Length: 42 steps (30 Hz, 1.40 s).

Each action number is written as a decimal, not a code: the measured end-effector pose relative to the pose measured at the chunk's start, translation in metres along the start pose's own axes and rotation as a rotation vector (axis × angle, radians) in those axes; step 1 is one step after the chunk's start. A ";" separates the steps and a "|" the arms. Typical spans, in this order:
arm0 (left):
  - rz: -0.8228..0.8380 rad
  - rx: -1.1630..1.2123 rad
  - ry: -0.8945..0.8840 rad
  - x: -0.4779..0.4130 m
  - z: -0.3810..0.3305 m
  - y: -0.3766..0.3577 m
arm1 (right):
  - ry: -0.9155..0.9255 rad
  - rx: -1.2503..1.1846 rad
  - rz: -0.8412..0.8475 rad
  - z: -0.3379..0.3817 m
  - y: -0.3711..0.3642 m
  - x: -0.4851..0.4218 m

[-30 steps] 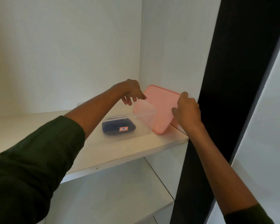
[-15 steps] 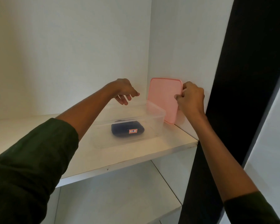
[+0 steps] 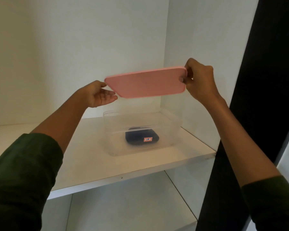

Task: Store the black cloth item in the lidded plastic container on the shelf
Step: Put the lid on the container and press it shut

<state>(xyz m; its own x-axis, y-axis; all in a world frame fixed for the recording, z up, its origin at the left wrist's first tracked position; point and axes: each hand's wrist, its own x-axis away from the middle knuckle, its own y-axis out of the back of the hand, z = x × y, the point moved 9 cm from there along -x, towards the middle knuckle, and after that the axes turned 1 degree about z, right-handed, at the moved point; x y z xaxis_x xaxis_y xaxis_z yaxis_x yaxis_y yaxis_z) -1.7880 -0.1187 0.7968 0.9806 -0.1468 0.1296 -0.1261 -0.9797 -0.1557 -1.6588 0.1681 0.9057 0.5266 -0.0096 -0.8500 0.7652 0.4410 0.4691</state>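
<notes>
A clear plastic container [image 3: 137, 117] stands open on the white shelf [image 3: 83, 157]. Inside it lies the folded black cloth item [image 3: 140, 138] with a small white label reading 18. A pink lid [image 3: 145, 83] hangs level in the air above the container. My right hand [image 3: 198, 80] pinches the lid's right edge between thumb and fingers. My left hand [image 3: 98, 95] is at the lid's left corner, thumb on top and fingers underneath.
The shelf sits in a white alcove with a back wall [image 3: 73, 55] and a right side wall [image 3: 207, 39]. A black vertical panel [image 3: 265, 80] runs down the right. A lower shelf [image 3: 132, 205] shows beneath.
The lid has come away from the right wall, turned flat and moved above the container. My left hand has risen to take its left corner.
</notes>
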 end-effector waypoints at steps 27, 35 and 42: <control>-0.274 -0.359 -0.196 0.007 0.016 0.019 | -0.444 -0.124 0.490 -0.057 -0.095 0.034; -0.449 -0.679 -0.328 0.006 0.005 0.008 | -0.330 0.120 0.510 -0.043 -0.100 0.036; -0.461 -0.777 -0.360 0.005 0.000 0.009 | -0.306 0.165 0.557 -0.045 -0.105 0.042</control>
<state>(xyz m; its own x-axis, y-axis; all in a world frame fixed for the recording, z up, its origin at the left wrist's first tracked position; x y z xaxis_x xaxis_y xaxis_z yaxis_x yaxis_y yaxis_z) -1.7846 -0.1284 0.7961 0.9295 0.1981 -0.3113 0.3448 -0.7663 0.5421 -1.7331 0.1616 0.8100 0.9235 -0.0851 -0.3740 0.3813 0.3105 0.8707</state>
